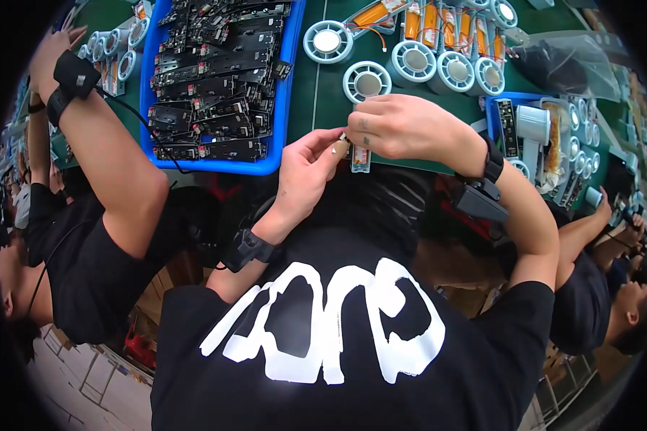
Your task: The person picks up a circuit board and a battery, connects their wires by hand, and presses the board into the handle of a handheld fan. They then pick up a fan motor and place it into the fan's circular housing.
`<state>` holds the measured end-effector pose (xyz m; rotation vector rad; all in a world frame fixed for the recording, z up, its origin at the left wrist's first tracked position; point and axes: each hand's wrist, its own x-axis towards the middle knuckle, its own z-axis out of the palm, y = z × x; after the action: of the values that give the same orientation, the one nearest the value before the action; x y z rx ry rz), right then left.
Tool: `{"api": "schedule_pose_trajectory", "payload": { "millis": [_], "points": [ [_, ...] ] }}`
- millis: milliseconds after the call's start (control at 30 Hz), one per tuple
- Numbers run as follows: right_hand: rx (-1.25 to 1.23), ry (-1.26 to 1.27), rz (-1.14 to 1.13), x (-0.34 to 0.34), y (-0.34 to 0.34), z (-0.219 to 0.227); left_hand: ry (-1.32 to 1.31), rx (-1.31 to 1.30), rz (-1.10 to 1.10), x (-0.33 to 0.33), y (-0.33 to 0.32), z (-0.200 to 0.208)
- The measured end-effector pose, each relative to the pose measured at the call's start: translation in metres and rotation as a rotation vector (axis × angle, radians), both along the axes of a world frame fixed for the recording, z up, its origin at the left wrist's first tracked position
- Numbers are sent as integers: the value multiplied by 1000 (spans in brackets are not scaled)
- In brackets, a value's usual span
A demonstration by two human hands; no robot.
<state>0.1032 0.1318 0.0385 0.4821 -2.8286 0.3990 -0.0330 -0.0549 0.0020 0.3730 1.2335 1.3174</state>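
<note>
My left hand point(305, 172) is closed in a pinch at the table's front edge. Between its thumb and fingers shows a small electronic part point(344, 138), dark with pale bits, too small to make out fully. Right up against it, my right hand point(402, 128) has its fingers bent and closed; its fingertips and whatever they grip are hidden behind the knuckles. Beneath the right hand lies a pale round-headed plastic housing point(367, 80). Its narrow handle point(361, 159) shows below the fingers, pointing toward me.
To the left, a blue tray point(289, 93) holds many black circuit boards point(216, 93). Several pale housings with orange batteries point(429, 25) lie at the back on the green table point(310, 72). A second blue bin point(490, 115) stands right. Co-workers' arms point(115, 158) show on both sides.
</note>
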Motion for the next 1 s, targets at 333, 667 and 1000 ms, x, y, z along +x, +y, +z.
{"api": "schedule_pose_trajectory", "payload": {
  "millis": [333, 667, 1000],
  "points": [
    [-222, -135, -69, -7, 9, 12, -65, -23, 42, 0, 4, 15],
    [-302, -148, 9, -14, 21, 11, 21, -4, -54, -9, 3, 17],
    [-305, -18, -501, -6, -33, 2, 106, 112, 193, 12, 4, 18]
  ]
}}
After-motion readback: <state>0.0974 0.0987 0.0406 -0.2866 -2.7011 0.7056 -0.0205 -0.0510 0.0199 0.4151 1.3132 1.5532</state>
